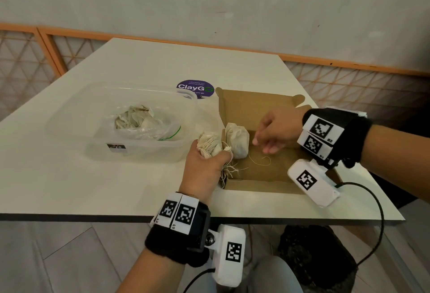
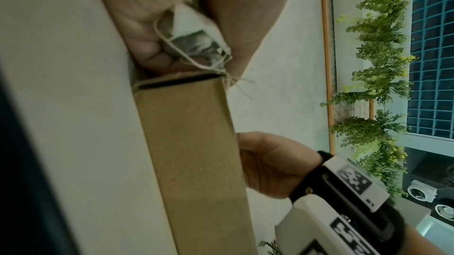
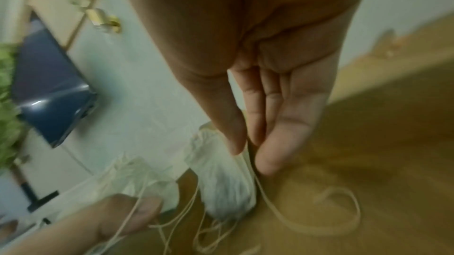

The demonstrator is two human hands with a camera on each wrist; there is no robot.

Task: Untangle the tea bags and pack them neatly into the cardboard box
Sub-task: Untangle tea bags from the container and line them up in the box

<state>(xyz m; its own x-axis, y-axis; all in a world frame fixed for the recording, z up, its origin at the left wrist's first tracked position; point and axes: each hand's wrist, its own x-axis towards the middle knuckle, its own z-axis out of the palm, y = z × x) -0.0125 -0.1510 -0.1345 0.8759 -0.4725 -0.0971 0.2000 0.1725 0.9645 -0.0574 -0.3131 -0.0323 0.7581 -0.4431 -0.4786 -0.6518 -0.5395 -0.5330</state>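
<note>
My left hand (image 1: pixel 210 153) grips a bundle of cream tea bags (image 1: pixel 210 144) at the open cardboard box's (image 1: pixel 256 186) left wall, and their tangled strings hang below the fist. In the left wrist view that hand (image 2: pixel 194 51) is curled round the bundle (image 2: pixel 196 43), just over the box's corner (image 2: pixel 191 142). More tea bags (image 1: pixel 236 140) stand upright inside the box at its left side. My right hand (image 1: pixel 260 146) hovers over the box beside them. Its fingers are straight in the right wrist view (image 3: pixel 248 154), and a loose string (image 3: pixel 343 226) loops on the box floor beneath.
A clear plastic tub (image 1: pixel 149 153) sits left of the box with a zip bag of more tea bags (image 1: pixel 136 119) in it. A round purple sticker (image 1: pixel 195 87) lies on the white table (image 1: pixel 69 188) behind them. The table's front edge is close below my left wrist.
</note>
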